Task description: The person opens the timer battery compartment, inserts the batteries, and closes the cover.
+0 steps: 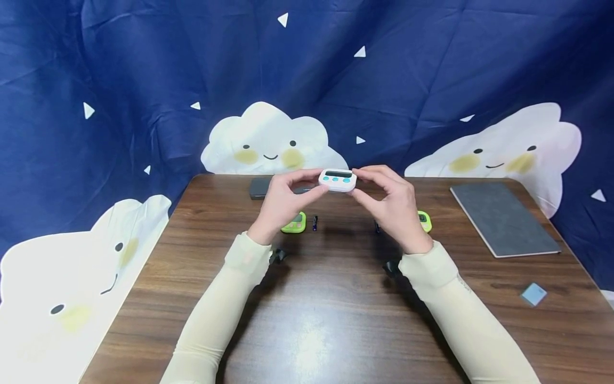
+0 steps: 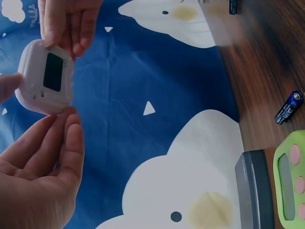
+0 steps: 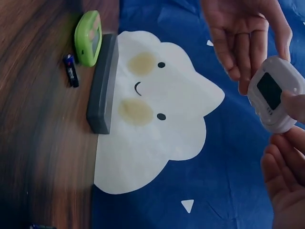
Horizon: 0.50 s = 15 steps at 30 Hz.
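Above the far part of the table, a white digital timer (image 1: 338,181) with blue buttons is held up between both hands. My left hand (image 1: 283,200) pinches its left end between thumb and fingers. At the other end, the thumb and fingers of my right hand (image 1: 395,202) grip it. The timer's back, with a dark rectangle on it, faces away from me in the left wrist view (image 2: 52,71). Below the left hand lies a green timer (image 1: 295,225) with pink buttons, beside a dark small battery (image 1: 315,223). The right forearm partly hides another green timer (image 1: 425,221).
A dark grey box (image 1: 259,188) stands at the table's back edge, partly behind the left hand. Another battery (image 1: 377,227) lies near the right hand. On the right are a grey notebook (image 1: 506,218) and a light-blue square (image 1: 533,294). A blue cloud-patterned curtain (image 1: 384,80) hangs behind.
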Available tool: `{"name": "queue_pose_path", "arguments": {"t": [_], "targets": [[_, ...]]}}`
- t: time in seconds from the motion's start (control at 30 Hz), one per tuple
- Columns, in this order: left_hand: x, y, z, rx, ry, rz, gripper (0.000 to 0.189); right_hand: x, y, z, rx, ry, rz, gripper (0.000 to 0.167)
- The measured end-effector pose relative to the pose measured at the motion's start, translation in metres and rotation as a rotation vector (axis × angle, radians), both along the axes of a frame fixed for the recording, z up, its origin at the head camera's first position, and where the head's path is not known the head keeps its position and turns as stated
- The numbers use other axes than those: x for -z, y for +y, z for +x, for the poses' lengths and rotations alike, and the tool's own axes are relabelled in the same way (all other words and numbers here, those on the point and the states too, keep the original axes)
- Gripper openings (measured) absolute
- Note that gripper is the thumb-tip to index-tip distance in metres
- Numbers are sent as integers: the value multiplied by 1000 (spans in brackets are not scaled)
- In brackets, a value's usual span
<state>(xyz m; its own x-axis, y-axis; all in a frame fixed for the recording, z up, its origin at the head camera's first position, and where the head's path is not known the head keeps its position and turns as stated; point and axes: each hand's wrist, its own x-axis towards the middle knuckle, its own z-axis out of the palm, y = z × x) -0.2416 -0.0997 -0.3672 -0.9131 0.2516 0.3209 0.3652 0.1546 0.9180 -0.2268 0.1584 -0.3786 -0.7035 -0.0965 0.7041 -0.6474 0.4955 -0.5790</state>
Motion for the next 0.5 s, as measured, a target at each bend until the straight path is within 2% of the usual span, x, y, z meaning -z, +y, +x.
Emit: {"name": "queue_pose_path", "arguments": {"t": [0.3,0.5], "targets": [[1,1,0,-19,17,-5,33,0,-2,-3,-12,99,6,29],[3,6,0,-38,15,-35,36,1,-2,-2,11,118,6,27]]}}
